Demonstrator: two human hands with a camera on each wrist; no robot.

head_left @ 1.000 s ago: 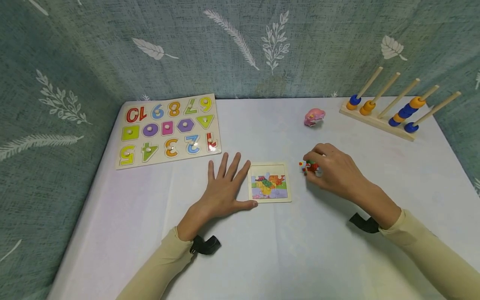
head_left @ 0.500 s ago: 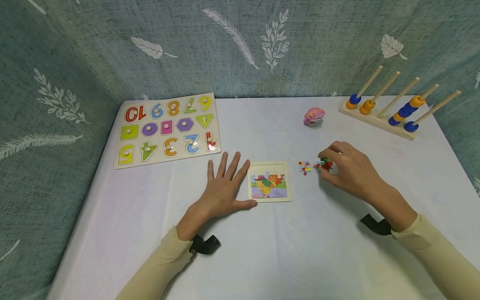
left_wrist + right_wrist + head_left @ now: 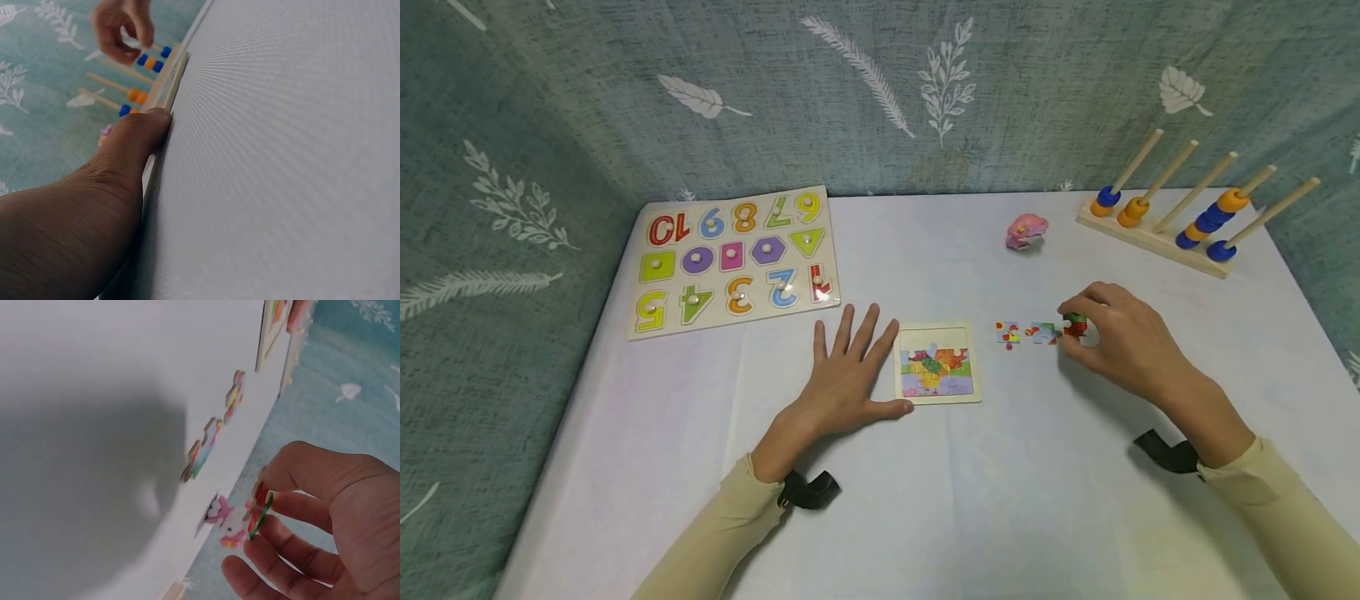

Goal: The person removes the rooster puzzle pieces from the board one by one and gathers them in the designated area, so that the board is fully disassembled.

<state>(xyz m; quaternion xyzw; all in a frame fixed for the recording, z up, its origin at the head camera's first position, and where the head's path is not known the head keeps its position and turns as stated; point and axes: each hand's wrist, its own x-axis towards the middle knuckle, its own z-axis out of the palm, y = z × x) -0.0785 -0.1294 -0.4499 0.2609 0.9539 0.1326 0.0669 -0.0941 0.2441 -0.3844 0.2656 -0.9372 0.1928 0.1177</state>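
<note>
My left hand (image 3: 842, 387) lies flat on the table with its fingers spread. Its thumb and index finger touch the left side of a small jigsaw puzzle tray (image 3: 976, 392), whose lower part is filled with a colourful picture. Off to the tray's right, my right hand (image 3: 1120, 342) pinches a red and green jigsaw piece (image 3: 257, 519) between thumb and fingers, held above the tabletop in the right wrist view. Two loose jigsaw pieces lie between the tray and that hand: one nearer the tray (image 3: 1008, 333), the other (image 3: 1042, 333) close to the fingertips.
A wooden number and shape board (image 3: 737, 258) lies at the back left. At the back stands a pink toy animal head (image 3: 1026, 231). The back right corner holds a wooden peg stand (image 3: 1153, 239) with blue and orange beads. Patterned cloth (image 3: 820, 92) hangs behind the table.
My right hand has moved to the right, away from the tray, with the red and green jigsaw piece. Both loose jigsaw pieces are now uncovered. The left hand stays put.
</note>
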